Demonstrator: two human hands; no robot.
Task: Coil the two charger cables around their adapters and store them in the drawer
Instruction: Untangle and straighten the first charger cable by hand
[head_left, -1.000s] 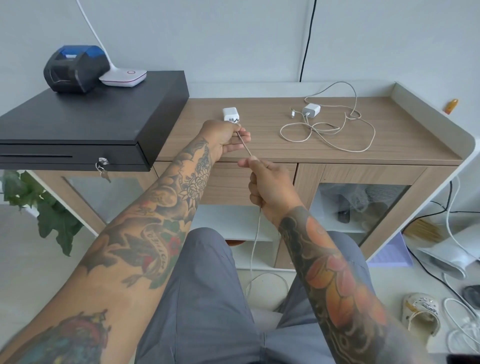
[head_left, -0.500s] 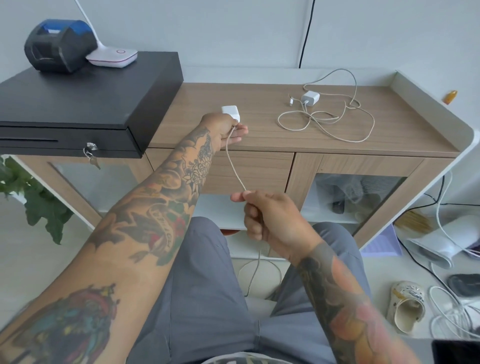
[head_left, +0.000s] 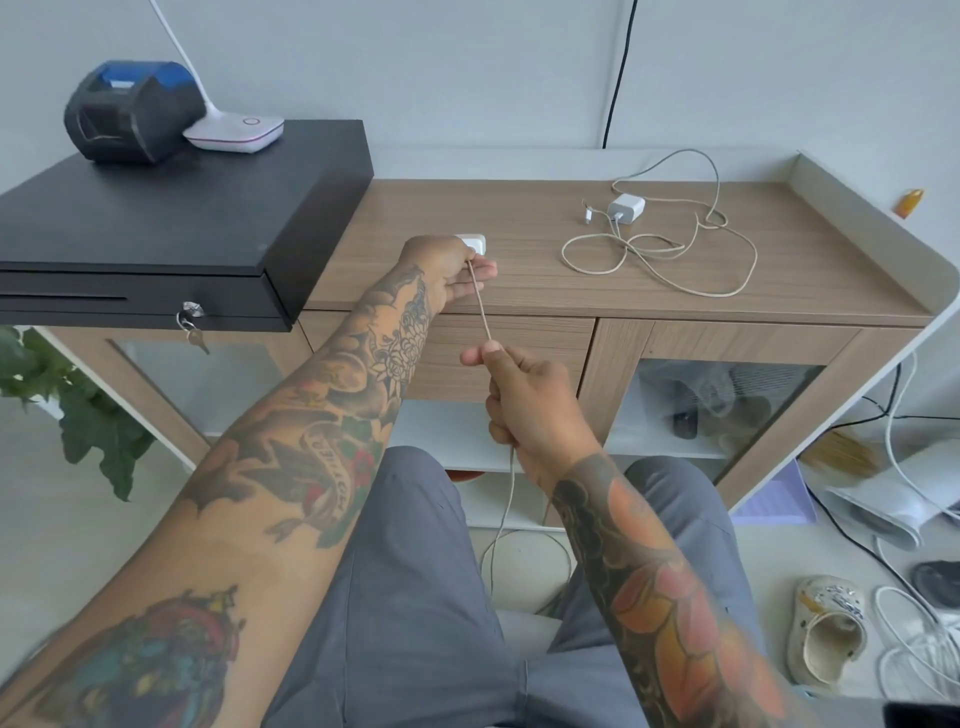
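The first adapter (head_left: 474, 243) sits in the left hand (head_left: 444, 270), held just above the front part of the counter (head_left: 779, 291), mostly hidden by the fingers. Its cable (head_left: 480, 306) runs taut from the adapter down to the right hand (head_left: 524, 400), then hangs slack below the fist toward the floor, where it loops between the person's knees. The left grip is curled round the adapter; the right grip pinches the cable between thumb and forefinger, the other fingers closed around it.

The step in hand looks like coiling the first cable, at its very start: no turns show on the adapter, though the hand hides much of it. The next move likely calls for the right hand to carry the taut length around the adapter body while feeding cable through the pinch, keeping the wraps snug and side by side.

The second adapter (head_left: 626, 209) lies farther back to the right on the counter, its cable (head_left: 675, 260) sprawled in loose loops around it, untouched. The drawer (head_left: 519, 358) under the counter front appears closed, so it needs opening before either charger is stored.
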